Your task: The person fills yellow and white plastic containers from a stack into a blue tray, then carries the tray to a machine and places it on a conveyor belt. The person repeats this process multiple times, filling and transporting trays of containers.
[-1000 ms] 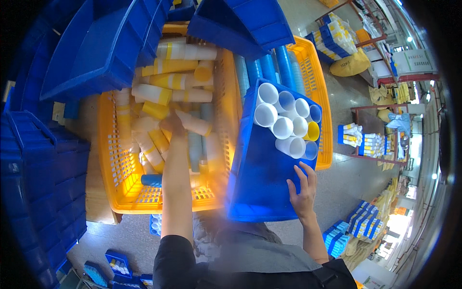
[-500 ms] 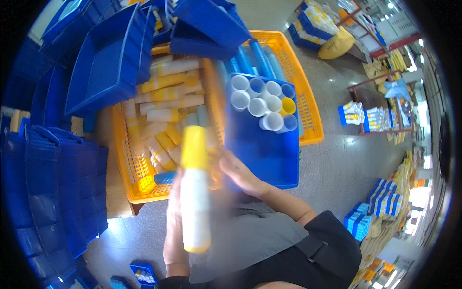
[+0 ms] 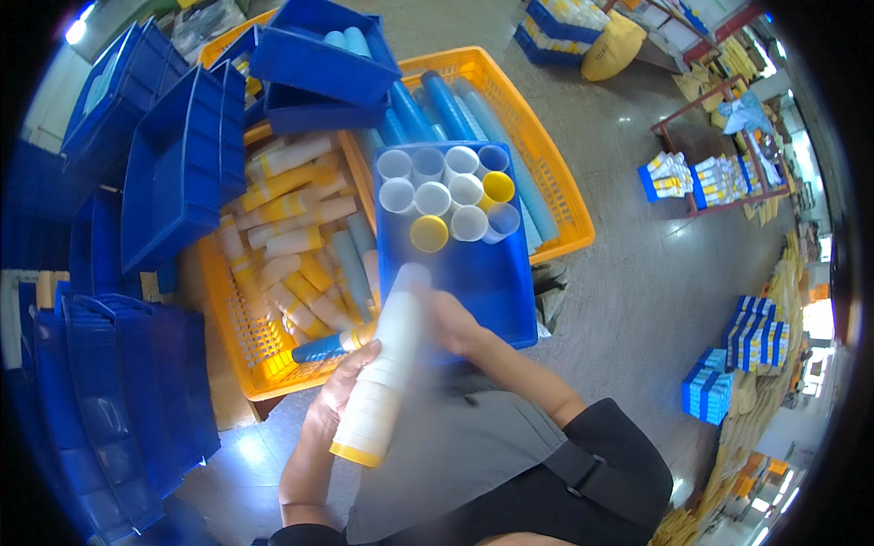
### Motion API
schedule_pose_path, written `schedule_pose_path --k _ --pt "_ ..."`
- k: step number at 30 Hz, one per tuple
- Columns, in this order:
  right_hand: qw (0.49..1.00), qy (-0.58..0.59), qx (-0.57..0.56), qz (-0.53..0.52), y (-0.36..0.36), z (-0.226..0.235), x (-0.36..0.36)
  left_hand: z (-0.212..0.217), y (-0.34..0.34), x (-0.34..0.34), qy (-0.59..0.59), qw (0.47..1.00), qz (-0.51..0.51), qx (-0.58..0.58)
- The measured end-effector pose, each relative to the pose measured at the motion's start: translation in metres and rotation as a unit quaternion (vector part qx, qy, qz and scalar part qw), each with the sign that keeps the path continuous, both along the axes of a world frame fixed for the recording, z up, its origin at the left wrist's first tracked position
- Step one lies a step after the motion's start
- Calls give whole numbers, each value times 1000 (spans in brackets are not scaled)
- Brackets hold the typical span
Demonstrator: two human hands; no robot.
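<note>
My left hand (image 3: pixel 350 375) is wrapped round a tall stack of nested white cups (image 3: pixel 378 387) with a yellow rim at its lower end. The stack is tilted, its upper end toward the blue tray (image 3: pixel 478 287). My right hand (image 3: pixel 452 320) is close beside the stack's upper part; it is blurred and its fingers are mostly hidden. In the tray's far half stand several round white cups (image 3: pixel 432 198), a yellow one (image 3: pixel 498 187) and a yellow-topped one (image 3: pixel 428 234) nearest me. Near my left hand a blue roll (image 3: pixel 319 349) lies in an orange basket (image 3: pixel 259 382).
Yellow and white cup stacks (image 3: pixel 314 282) fill the left basket. Long blue stacks (image 3: pixel 443 105) lie in the orange basket (image 3: pixel 569 182) under the tray. Blue bins (image 3: pixel 182 164) pile up at the left. Packed goods (image 3: pixel 756 332) sit on the floor at the right.
The view has shifted. The stack's yellow upper end no longer shows in my hand, and it leans right now. One more yellow-topped cup stands in the tray's near row. My right hand has moved against the stack.
</note>
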State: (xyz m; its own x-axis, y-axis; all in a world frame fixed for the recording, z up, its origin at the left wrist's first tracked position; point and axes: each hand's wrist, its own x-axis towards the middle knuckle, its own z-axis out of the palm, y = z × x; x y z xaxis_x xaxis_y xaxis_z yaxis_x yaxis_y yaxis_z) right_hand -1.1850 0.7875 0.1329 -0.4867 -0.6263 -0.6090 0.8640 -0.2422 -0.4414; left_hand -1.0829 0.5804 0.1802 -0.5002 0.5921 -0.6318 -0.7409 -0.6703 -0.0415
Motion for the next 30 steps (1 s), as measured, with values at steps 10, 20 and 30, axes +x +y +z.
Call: schedule_pose_path --k 10,20,30 --pt "990 36 -11 -136 42 -9 28 3 29 -24 82 979 -157 -97" --pt "994 94 10 -52 57 -4 26 6 47 -44 124 951 -242 -148" --pt "998 17 -50 -35 38 -12 22 5 27 -15 76 971 -176 -146"
